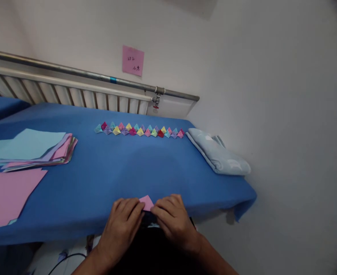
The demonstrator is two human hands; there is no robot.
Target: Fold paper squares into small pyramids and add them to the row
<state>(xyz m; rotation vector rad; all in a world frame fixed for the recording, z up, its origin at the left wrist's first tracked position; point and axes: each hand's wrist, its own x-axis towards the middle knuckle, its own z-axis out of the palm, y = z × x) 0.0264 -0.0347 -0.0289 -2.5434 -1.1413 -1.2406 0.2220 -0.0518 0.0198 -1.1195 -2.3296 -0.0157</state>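
Observation:
A small piece of pink paper (pixel 147 202), folded to a point at its top, shows between my two hands at the table's front edge. My left hand (pixel 124 219) pinches its left side, thumb and fingers closed. On the right side, my right hand (pixel 172 219) grips the paper between thumb and fingertips. Part of the paper is hidden behind the fingers. Farther back stand two rows of small folded paper pieces (pixel 140 131) in pink, yellow, blue, purple and red.
Coloured paper sheets (pixel 36 143) are stacked at the left, with pink sheets (pixel 10 194) nearer me. A folded light-blue cloth (pixel 218 151) lies at the right end of the blue-covered table (pixel 99 168). Behind are a radiator (pixel 79 98), a pipe with a valve (pixel 156 101) and a pink wall note (pixel 133 61).

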